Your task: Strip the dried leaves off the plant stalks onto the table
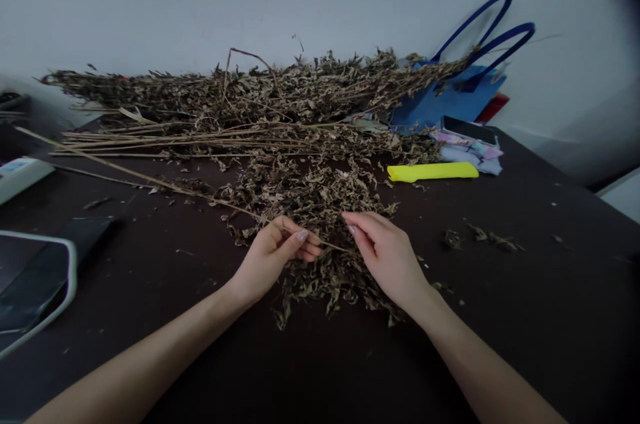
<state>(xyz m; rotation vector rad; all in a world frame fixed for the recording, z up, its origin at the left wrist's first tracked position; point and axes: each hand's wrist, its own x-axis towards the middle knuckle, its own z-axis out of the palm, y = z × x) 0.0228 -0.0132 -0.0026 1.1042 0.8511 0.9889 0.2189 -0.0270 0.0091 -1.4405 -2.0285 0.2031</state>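
A long thin dried stem (150, 179) runs from the far left across the dark table (500, 317) to my hands. My left hand (273, 257) pinches it between thumb and fingers. My right hand (385, 254) grips the stem's near end, fingers curled. Under and between both hands lies a heap of stripped dry leaves (313, 211). Behind it, a large bundle of dried leafy stalks (240, 104) stretches along the wall.
A yellow flat object (433, 172) lies right of the leaves. A blue bag (460, 94) with handles, a phone and a patterned cloth (470, 147) sit at the back right. A white-rimmed tray (35, 291) and a white device (20, 174) are at the left.
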